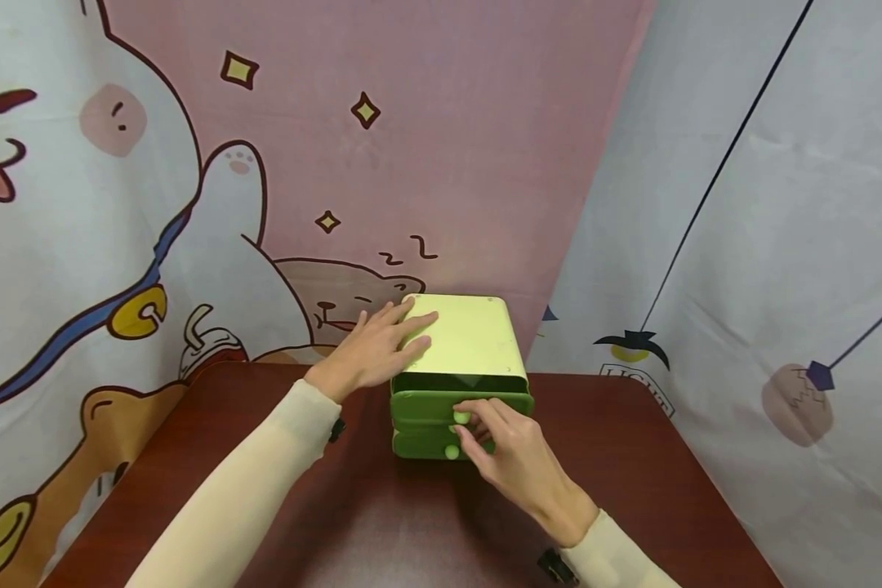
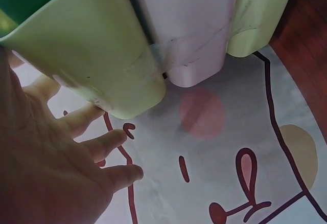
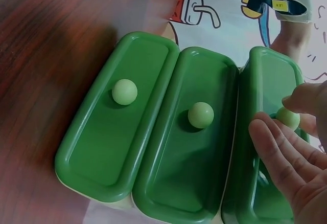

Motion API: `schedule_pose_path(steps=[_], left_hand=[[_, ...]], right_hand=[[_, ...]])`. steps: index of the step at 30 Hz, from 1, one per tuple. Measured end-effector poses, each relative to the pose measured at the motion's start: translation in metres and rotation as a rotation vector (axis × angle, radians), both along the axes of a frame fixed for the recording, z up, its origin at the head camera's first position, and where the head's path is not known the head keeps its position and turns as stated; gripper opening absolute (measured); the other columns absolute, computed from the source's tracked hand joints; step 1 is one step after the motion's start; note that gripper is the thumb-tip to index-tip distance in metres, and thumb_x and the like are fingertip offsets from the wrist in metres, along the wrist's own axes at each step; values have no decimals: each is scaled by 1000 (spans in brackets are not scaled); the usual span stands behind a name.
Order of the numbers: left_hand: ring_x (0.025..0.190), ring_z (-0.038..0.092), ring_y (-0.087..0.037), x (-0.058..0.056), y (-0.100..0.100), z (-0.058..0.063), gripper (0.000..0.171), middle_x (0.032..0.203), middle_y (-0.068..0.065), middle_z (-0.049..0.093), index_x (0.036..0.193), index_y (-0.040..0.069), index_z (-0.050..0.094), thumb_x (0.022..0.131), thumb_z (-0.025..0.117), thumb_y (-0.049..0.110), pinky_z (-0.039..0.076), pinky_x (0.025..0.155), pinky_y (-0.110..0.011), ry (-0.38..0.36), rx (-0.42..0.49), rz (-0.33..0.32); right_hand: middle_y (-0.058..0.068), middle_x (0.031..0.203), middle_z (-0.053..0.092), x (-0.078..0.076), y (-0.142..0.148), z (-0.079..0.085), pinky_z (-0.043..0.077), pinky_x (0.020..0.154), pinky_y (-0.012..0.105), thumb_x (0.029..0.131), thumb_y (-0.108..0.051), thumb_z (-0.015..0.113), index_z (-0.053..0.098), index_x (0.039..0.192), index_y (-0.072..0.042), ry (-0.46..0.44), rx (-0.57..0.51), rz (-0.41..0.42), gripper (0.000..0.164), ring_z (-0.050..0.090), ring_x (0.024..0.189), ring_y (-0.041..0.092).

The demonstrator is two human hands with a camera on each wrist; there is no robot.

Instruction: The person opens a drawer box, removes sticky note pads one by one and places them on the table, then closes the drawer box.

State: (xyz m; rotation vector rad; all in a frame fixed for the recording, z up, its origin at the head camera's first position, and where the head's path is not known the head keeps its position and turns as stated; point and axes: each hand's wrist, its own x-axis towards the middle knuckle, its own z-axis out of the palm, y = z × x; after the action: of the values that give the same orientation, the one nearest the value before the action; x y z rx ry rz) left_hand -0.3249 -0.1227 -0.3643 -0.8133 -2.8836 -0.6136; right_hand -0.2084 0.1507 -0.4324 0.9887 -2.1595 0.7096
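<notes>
A small drawer unit (image 1: 470,335) with a pale yellow-green top and dark green fronts stands on the table. Its top drawer (image 1: 420,407) is pulled out a little, leaving a dark gap under the top panel. My right hand (image 1: 518,457) pinches the round light-green knob (image 3: 289,117) of that drawer between thumb and fingers. The lower two drawers (image 3: 179,147) sit flush, each with its own knob (image 3: 201,115). My left hand (image 1: 371,347) rests on the left part of the top, fingers spread; the left wrist view shows the unit's pale green and pink side (image 2: 191,24).
The reddish-brown wooden table (image 1: 595,482) reaches out on both sides of the unit. Behind it hangs a cartoon-printed cloth (image 1: 485,147), close to the unit's back. A pale printed cloth (image 1: 786,245) hangs on the right.
</notes>
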Motion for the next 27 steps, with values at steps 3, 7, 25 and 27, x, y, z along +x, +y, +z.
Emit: schedule_pose_path(steps=[3, 7, 25, 27], left_hand=[[183, 16, -49, 1, 0, 1, 66, 198, -10, 16, 183, 43, 37, 122, 35, 68, 6, 144, -82, -3, 0, 1], [183, 17, -50, 2, 0, 2, 66, 198, -11, 15, 183, 43, 37, 122, 35, 68, 7, 144, -81, -4, 1, 8], [183, 17, -49, 4, 0, 1, 67, 198, -12, 18, 183, 40, 38, 122, 36, 67, 9, 144, -81, -3, 8, 16], [183, 17, -49, 4, 0, 1, 67, 198, -12, 18, 183, 40, 39, 122, 37, 67, 10, 144, -81, -2, 8, 16]], right_hand=[[4, 99, 79, 0, 1, 1, 66, 68, 18, 93, 5, 92, 79, 124, -4, 4, 3, -3, 35, 79, 76, 6], [2, 98, 79, 1, 0, 1, 66, 68, 18, 93, 5, 92, 79, 123, -5, -5, 2, 4, 34, 79, 76, 5], [0, 96, 80, 9, 0, 3, 65, 68, 16, 92, 4, 92, 81, 117, -8, 33, 15, 41, 29, 79, 75, 2], [-1, 96, 80, 10, -1, 3, 65, 68, 16, 92, 3, 92, 81, 116, -8, 39, 16, 46, 29, 79, 75, 2]])
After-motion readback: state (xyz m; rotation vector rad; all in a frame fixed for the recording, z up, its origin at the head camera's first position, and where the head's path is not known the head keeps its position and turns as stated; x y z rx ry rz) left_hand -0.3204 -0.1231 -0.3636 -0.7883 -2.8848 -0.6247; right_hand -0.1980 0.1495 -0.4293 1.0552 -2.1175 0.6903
